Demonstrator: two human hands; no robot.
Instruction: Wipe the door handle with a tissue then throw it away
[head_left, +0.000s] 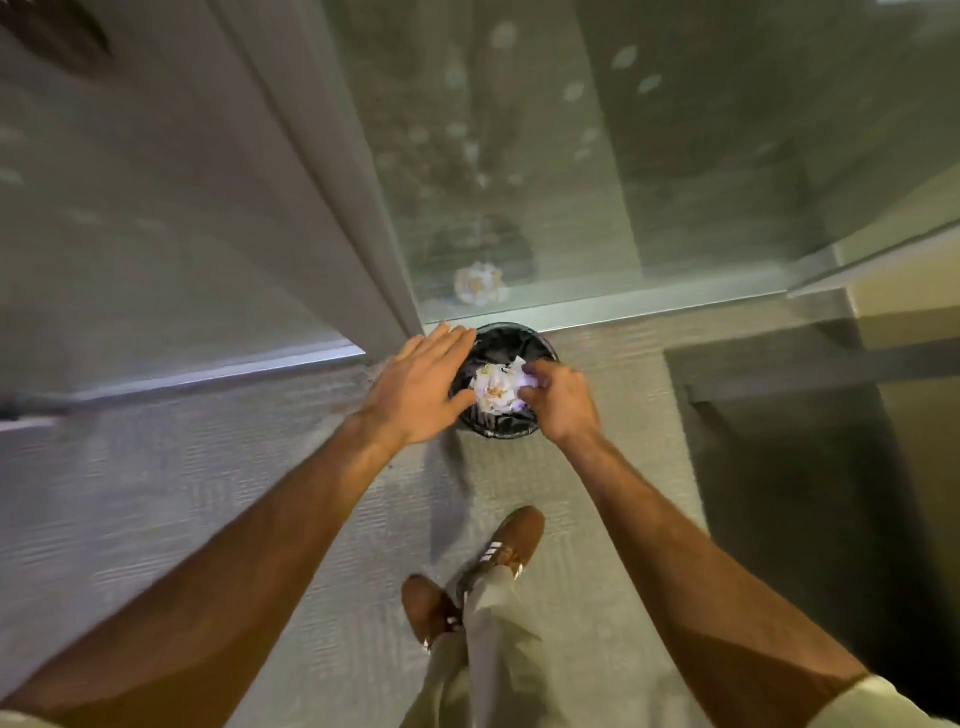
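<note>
Your bin (540, 349) stood on the floor (291, 488) against the glass wall (623, 182), crumpled paper (493, 387) inside, your shoes (511, 540) behind it.

At frame center, a small black-lined wastebasket (506, 421) sits on pale carpet (311, 467) against a glass wall (623, 182). The right hand (558, 397) pinches white tissue (527, 378) over its crumpled paper (493, 389); the left hand (421, 387) hovers flat, fingers spread, beside it.

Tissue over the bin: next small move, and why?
Probably open the right hand and let the tissue drop. Its fingers pinch white paper directly above the black-lined waste bin, which already holds crumpled paper; the left hand hovers open at the rim.
</note>
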